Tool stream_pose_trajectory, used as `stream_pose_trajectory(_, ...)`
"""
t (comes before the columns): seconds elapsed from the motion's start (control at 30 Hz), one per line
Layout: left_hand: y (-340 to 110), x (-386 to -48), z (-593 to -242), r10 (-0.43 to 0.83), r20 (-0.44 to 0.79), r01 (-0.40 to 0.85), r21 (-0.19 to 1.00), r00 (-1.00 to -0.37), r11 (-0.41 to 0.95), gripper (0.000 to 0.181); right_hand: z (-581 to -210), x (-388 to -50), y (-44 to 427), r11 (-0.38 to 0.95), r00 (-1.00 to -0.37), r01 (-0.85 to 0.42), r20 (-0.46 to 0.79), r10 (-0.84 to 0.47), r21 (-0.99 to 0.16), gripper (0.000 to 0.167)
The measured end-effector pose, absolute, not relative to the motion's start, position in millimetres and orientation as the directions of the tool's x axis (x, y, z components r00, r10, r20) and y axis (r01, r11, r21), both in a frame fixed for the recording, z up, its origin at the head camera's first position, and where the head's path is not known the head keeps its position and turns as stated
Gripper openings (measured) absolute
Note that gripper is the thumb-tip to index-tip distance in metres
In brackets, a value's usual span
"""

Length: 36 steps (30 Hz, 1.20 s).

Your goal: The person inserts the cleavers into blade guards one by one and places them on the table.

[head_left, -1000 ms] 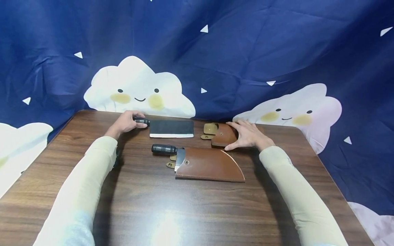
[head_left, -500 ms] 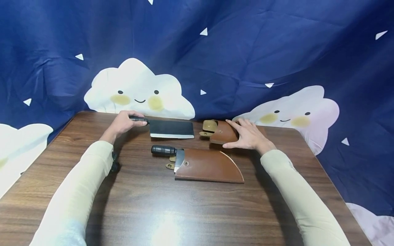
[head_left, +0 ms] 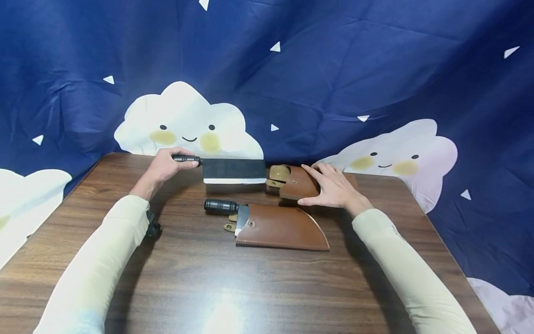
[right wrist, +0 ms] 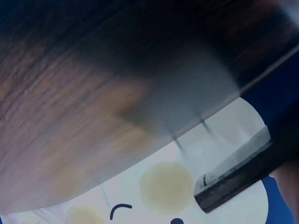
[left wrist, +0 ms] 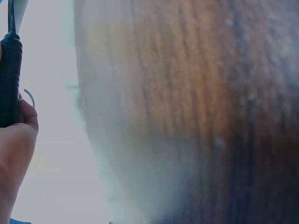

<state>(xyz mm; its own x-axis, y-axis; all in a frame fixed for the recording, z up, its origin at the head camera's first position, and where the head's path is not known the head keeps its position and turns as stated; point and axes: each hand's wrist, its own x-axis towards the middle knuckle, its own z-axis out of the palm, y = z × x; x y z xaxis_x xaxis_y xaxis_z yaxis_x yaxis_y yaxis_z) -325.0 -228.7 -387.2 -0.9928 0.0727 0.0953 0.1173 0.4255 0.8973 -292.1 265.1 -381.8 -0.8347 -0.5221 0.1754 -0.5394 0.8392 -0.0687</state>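
My left hand (head_left: 163, 165) grips the black handle (head_left: 185, 159) of a cleaver near the back edge. Its dark rectangular blade (head_left: 233, 169) points right, the pale cutting edge towards me. In the left wrist view, fingers wrap the ribbed handle (left wrist: 10, 79). My right hand (head_left: 333, 188) holds a small brown leather knife sheath (head_left: 298, 182), thumb at its near side and fingers over its far side. The sheath's tan strap and flap face the blade's tip, which is right beside them. The hand covers the sheath's right end.
Nearer to me lies a second cleaver, its black handle (head_left: 221, 206) pointing left and its blade mostly inside a larger brown sheath (head_left: 283, 227). All this is on a wooden table (head_left: 187, 278). A blue curtain (head_left: 292, 69) with clouds hangs behind the table.
The cleaver in my left hand has risen slightly, its blade tip now closer to the small sheath. My right hand and that sheath have shifted a little left.
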Motion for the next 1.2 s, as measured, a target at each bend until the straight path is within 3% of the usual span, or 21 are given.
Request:
stream_pose_trajectory(0.8, -224, -312, -367, 0.108, 0.185, 0.209, 0.936, -0.977, 0.285, 0.043, -373, -282, 270, 0.816, -0.800, -0.577, 0.231, -0.554, -0.043, 0.116)
stream_pose_trajectory(1.2, -218, -309, -367, 0.140, 0.156, 0.195, 0.924, -0.978, 0.331, 0.045, -367, -274, 259, 0.798, -0.781, -0.600, 0.264, -0.566, -0.064, 0.116)
